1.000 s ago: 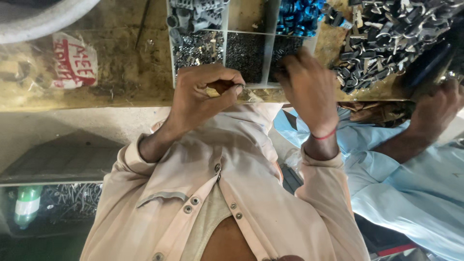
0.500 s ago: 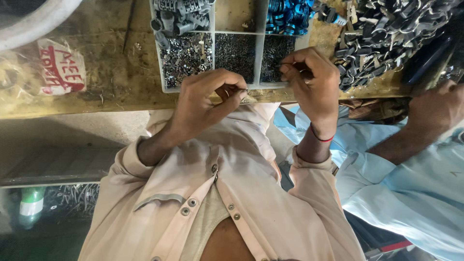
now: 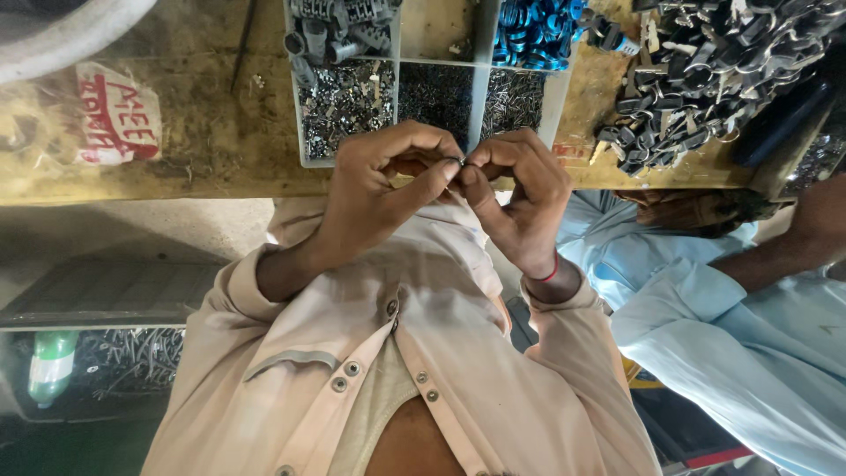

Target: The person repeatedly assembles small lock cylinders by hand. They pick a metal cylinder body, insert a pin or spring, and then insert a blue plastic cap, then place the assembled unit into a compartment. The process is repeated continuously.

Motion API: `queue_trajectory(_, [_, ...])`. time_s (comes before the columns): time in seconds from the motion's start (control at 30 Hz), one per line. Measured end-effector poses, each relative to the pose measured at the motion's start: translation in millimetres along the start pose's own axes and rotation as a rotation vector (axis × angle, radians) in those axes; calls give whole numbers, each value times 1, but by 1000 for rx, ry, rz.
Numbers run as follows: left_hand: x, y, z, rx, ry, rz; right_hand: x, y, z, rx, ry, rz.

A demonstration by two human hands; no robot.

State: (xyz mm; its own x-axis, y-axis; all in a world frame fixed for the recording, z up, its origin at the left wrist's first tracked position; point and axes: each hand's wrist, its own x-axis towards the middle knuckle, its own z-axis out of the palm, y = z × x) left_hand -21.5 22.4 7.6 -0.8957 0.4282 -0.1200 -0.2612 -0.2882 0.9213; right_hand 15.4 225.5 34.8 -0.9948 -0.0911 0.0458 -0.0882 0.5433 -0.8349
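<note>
While both hands meet just below the compartment tray (image 3: pixel 304 132), the left hand (image 3: pixel 379 189) and right hand (image 3: pixel 520 194) pinch one small metal part (image 3: pixel 460 161) between their fingertips, equally near; its long axis cannot be told.

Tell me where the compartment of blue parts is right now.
In the head view the blue parts fill the top right compartment of the divided tray on the workbench, above the right hand and left of the pile of dark metal clips.
</note>
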Motion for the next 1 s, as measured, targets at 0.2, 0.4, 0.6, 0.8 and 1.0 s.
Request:
queue_trajectory(0.2, [-1,4,-7,81,1,-16,1,3,14,-275,87,-315])
queue_trajectory(0.4, [-2,-3,-19,73,-57,-128,10,16,13,-139,-67,-497])
queue_trajectory(0.6, [-9,-4,-28,-124,-126,-186,32,1,14,-3,-83,-32])
queue_trajectory(0.8, [-21,1,-28,-247,-105,-258,104,-12,57,-351,8,-317])
queue_trajectory(1.0, [-15,-4,-38,-286,-51,17,96,-15,28,207,-203,37])
